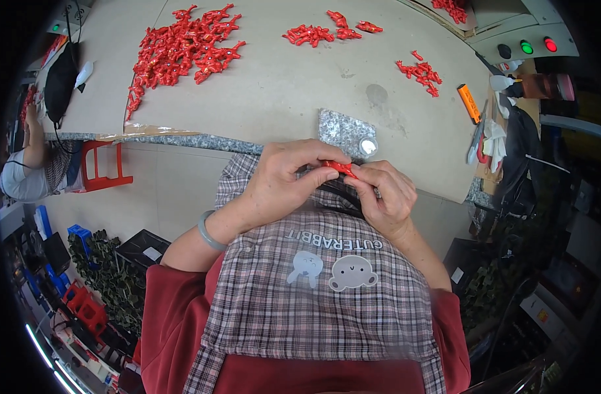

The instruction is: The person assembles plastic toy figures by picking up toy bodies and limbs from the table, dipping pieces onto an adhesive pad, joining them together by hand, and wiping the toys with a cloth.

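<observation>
At the near edge of the table (267,85), head view, I see the left hand (284,169) and right hand (387,190) pinching one small red piece (340,167) between them (its ends partly covered); I'd keep both pinches light and level.

From here I see a piece (340,168) between the left hand (284,174) and right hand (386,189), before the slab (338,128) on the table (274,85); behind, a pile (179,54) lies left, a cluster (421,72) right.

Gotta be a small workshop, with heaps of lookalike red pieces (179,52) across a worktable (274,82), plus a push-button control box (539,47) and a co-worker (27,176) nearby.
</observation>
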Available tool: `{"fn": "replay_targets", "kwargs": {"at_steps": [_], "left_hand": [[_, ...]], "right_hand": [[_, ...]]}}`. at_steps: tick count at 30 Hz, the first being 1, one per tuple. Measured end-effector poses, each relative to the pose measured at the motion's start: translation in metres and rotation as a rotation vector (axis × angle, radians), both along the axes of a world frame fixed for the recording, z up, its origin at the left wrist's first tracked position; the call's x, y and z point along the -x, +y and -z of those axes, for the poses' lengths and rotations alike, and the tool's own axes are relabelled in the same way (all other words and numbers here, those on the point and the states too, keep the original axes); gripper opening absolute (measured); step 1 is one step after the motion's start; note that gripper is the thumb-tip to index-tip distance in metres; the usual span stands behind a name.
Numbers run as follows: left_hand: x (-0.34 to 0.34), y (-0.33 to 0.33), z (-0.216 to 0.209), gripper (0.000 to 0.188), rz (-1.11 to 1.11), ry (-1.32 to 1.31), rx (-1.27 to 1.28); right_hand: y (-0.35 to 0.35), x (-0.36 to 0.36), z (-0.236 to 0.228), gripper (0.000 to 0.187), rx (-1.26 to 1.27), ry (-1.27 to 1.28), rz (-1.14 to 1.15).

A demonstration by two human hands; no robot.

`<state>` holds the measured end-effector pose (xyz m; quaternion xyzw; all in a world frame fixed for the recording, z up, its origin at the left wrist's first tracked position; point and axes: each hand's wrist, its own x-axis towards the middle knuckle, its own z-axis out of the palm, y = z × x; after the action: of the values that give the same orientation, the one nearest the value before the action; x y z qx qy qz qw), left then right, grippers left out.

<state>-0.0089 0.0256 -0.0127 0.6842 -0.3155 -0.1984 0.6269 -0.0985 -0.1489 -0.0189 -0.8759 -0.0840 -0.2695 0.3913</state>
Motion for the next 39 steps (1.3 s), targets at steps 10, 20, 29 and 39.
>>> {"fn": "replay_targets", "kwargs": {"at_steps": [10,20,29,39], "left_hand": [[0.001,-0.003,0.0,0.02,-0.018,0.087,0.0],[-0.004,-0.002,-0.012,0.05,-0.043,0.171,-0.005],[-0.005,-0.004,-0.007,0.039,-0.101,-0.373,-0.122],[-0.003,0.002,0.0,0.023,-0.112,0.269,0.047]], "right_hand": [[-0.001,-0.004,-0.001,0.016,-0.052,0.049,0.006],[-0.005,-0.006,-0.011,0.017,-0.143,0.09,0.032],[0.003,-0.012,-0.014,0.018,-0.116,0.102,0.042],[-0.012,-0.014,-0.023,0.018,-0.132,0.069,0.053]]}}
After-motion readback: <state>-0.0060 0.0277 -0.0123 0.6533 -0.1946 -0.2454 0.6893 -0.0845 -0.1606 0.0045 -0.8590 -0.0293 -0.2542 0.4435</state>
